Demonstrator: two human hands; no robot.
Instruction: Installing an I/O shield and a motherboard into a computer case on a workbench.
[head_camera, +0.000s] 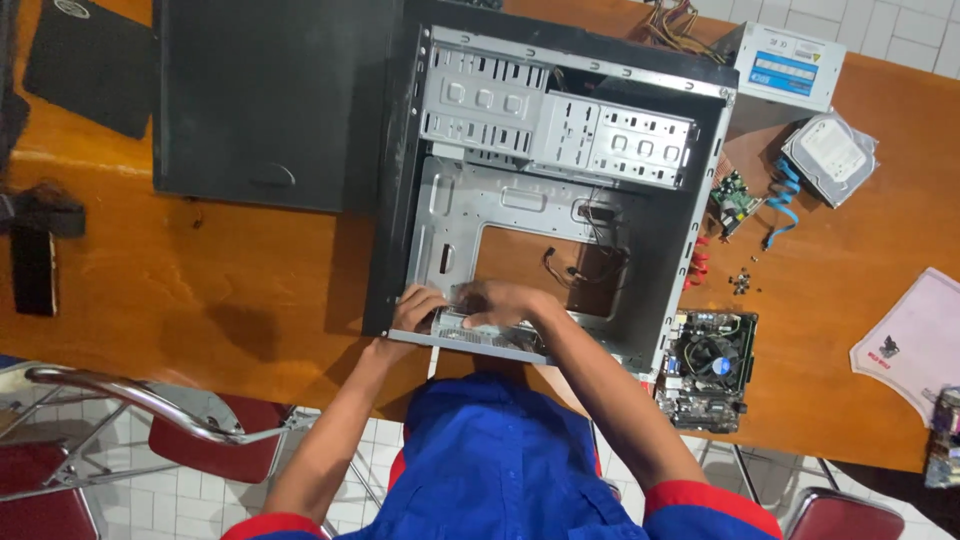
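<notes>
A: Right, both hands are down at the near edge of the open computer case (560, 150), which lies on its side on the orange wooden tabletop (250, 290).

B: And the left hand (415, 308)?

A: It rests on the case's near-left corner, fingers curled over the metal rim. Whether that grip is really clamped on the rim, I cannot tell. The right hand (500, 302) is just beside it, pressed flat inside the case on a silver plate (480, 335) along the near wall. It is blurred, so I cannot tell its grip either.

B: What crowds them?

A: Inside the case, loose front-panel wires (580, 268) trail by the big cut-out in the tray, near the right hand. Further in sit the silver drive cages (560, 125).

B: And outside it?

A: The removed dark side panel (265, 100) lies flat just left of the case. To the right, a motherboard with its round cooler fan (708, 368) sits at the tabletop's near edge, just beside the case corner. Beyond it are small scattered screws (741, 282), a small green card (735, 197), a blue flat cable (785, 205), a hard drive in a clear bag (830, 155) and a grey power supply (790, 62) with its bundle of wires. A pale cloth (915, 340) lies at the far right.

B: Below?

A: Red chairs with chrome frames (150, 410), and the person's blue shirt (490, 460).
</notes>
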